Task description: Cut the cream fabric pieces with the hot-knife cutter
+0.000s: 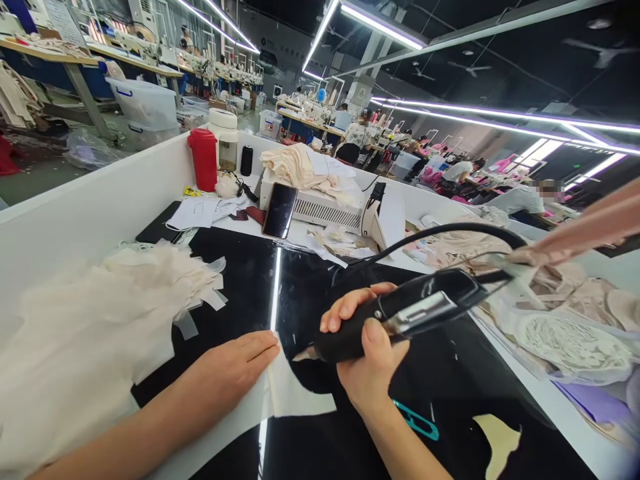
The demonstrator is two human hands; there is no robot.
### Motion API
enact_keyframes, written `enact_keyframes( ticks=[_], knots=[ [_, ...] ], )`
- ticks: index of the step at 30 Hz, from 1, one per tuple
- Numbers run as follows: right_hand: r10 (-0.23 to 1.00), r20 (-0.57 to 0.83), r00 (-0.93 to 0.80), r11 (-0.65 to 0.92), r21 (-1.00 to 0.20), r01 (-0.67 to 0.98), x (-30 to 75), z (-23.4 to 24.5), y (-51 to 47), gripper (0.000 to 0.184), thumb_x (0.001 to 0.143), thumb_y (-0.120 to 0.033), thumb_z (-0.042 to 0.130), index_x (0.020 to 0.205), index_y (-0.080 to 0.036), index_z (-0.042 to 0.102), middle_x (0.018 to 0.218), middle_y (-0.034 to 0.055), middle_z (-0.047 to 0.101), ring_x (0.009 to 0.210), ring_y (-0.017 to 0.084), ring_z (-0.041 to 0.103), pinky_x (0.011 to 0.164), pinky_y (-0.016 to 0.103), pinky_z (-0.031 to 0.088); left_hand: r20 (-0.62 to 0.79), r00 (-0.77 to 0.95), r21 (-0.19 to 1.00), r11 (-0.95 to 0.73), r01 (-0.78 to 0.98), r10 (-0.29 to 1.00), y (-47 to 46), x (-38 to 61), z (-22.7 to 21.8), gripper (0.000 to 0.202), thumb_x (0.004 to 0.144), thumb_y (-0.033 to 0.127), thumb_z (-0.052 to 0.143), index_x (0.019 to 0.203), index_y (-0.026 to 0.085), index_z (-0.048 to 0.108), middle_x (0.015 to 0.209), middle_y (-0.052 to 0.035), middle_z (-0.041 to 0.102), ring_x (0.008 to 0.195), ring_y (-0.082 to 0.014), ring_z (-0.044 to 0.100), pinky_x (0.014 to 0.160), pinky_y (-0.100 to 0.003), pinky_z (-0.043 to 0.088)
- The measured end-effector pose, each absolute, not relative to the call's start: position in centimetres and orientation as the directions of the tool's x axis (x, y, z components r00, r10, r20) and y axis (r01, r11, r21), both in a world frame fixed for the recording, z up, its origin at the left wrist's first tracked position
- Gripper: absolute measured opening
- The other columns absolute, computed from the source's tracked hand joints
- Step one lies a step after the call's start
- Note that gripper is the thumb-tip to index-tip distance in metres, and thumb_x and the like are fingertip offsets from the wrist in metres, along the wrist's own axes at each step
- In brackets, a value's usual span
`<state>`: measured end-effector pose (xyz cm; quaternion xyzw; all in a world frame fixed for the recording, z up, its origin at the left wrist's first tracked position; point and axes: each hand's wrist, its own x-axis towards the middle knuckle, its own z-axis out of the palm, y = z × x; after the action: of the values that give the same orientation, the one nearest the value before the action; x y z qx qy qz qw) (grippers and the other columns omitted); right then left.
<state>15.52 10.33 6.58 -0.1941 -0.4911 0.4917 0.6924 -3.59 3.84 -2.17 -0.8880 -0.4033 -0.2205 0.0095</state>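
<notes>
My right hand is wrapped around a black handheld tool with a silver lever and a pointed metal tip, its cord looping behind. The tip points left and down, close to the curved edge of a cream fabric piece on the black tabletop. My left hand holds the upper corner of this piece, its fingers together and fingertips pressed down. A heap of cream fabric pieces lies beside my left forearm. Under my right wrist sits a teal-handled tool; its other end is hidden.
A phone leans against a white vented box topped with fabric. A red cup and a jar stand back left. Bagged fabric lies right, with a yellowish scrap nearer. A blurred pinkish strip reaches the tool's rear.
</notes>
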Motion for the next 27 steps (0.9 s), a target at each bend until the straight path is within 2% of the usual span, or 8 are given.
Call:
enact_keyframes(
  ticks=[7, 15, 21, 27],
  knots=[
    [0.868, 0.496, 0.004, 0.423, -0.736, -0.529, 13.4, 5.9, 12.2, 0.031, 0.087, -0.032, 0.079, 0.110, -0.028, 0.059, 0.078, -0.0058, 0.066, 0.060, 0.011, 0.064, 0.057, 0.026, 0.057, 0.434, 0.546, 0.202, -0.668, 0.716, 0.717, 3.9, -3.2, -1.8, 0.060, 0.085, -0.010, 0.034, 0.134, 0.017, 0.056, 0.132, -0.0099, 0.069, 0.122, -0.0210, 0.068, 0.101, -0.033, 0.061],
    [0.861, 0.509, -0.017, 0.426, -0.738, -0.523, 13.3, 5.4, 12.3, 0.031, 0.088, -0.033, 0.079, 0.112, -0.029, 0.059, 0.079, -0.0058, 0.067, 0.060, 0.011, 0.064, 0.058, 0.026, 0.057, 0.450, 0.551, 0.143, -0.666, 0.732, 0.703, 4.0, -3.1, -1.5, 0.057, 0.086, -0.010, 0.036, 0.134, 0.012, 0.056, 0.129, -0.0123, 0.070, 0.118, -0.0231, 0.070, 0.098, -0.034, 0.063],
    [0.855, 0.519, -0.015, 0.446, -0.749, -0.491, 13.2, 5.1, 12.2, 0.028, 0.091, -0.031, 0.075, 0.114, -0.030, 0.058, 0.080, -0.0061, 0.066, 0.061, 0.012, 0.064, 0.059, 0.028, 0.056, 0.454, 0.547, 0.146, -0.664, 0.734, 0.704, 4.0, -2.8, -1.0, 0.052, 0.087, -0.009, 0.036, 0.126, 0.015, 0.061, 0.123, -0.0097, 0.073, 0.114, -0.0212, 0.071, 0.097, -0.032, 0.062],
    [0.859, 0.512, -0.003, 0.440, -0.740, -0.508, 13.6, 5.6, 11.9, 0.029, 0.090, -0.032, 0.077, 0.112, -0.029, 0.058, 0.079, -0.0060, 0.066, 0.060, 0.011, 0.063, 0.056, 0.026, 0.056, 0.444, 0.536, 0.160, -0.653, 0.741, 0.718, 3.8, -3.3, -1.7, 0.059, 0.085, -0.011, 0.035, 0.131, 0.017, 0.059, 0.131, -0.0095, 0.069, 0.120, -0.0203, 0.069, 0.096, -0.030, 0.063]
  ],
)
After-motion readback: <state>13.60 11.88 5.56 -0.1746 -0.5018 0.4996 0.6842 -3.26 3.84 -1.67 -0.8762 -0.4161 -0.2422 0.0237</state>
